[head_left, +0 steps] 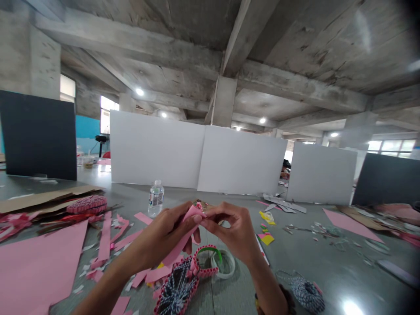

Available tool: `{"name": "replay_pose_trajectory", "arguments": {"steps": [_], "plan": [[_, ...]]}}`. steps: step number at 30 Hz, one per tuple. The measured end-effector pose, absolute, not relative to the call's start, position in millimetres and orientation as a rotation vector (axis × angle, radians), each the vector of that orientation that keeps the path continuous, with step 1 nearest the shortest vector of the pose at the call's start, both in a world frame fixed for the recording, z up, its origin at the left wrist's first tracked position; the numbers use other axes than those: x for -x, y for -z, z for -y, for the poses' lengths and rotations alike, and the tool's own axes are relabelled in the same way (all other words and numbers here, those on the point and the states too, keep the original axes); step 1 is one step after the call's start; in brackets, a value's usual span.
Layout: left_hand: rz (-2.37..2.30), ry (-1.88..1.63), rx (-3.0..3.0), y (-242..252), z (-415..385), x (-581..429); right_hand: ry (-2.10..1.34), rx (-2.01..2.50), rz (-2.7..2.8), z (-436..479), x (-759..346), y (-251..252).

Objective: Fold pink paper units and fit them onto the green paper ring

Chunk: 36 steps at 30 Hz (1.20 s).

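Observation:
A strip of pink paper (pixel 180 248) slants down between my hands over the table. My left hand (pixel 173 227) grips it, thumb pressed on top near its upper end. My right hand (pixel 231 225) pinches the strip's upper right end between thumb and fingertips. Just below lies a pink-edged piece wound with black-and-white yarn (pixel 179 284), with a pink ruffled loop (pixel 207 272) with green inside at its upper right. A roll of clear tape (pixel 232 267) sits against the loop. The fingertips partly hide a small reddish item behind them.
A water bottle (pixel 155 200) stands behind my left hand. Pink sheets (pixel 39 262) and paper scraps cover the left side. Scissors (pixel 297 228), a coil of yarn (pixel 307 294) and yellow scraps (pixel 267 239) lie on the right. White panels (pixel 157 148) line the back.

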<state>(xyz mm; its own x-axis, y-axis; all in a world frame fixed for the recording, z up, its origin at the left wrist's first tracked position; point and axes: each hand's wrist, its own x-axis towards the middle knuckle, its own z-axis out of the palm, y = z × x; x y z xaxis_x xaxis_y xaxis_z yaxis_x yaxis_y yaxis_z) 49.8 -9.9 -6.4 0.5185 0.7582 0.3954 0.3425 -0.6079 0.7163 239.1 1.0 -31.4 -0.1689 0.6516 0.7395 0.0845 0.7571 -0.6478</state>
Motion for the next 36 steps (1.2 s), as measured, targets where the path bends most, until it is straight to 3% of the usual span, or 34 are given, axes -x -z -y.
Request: {"name": "replay_pose_trajectory", "arguments": {"steps": [36], "plan": [[-0.914, -1.011, -2.092, 7.8, 7.7, -51.7, -0.549, 0.547, 1.772, 0.2, -238.7, 29.6]]}}
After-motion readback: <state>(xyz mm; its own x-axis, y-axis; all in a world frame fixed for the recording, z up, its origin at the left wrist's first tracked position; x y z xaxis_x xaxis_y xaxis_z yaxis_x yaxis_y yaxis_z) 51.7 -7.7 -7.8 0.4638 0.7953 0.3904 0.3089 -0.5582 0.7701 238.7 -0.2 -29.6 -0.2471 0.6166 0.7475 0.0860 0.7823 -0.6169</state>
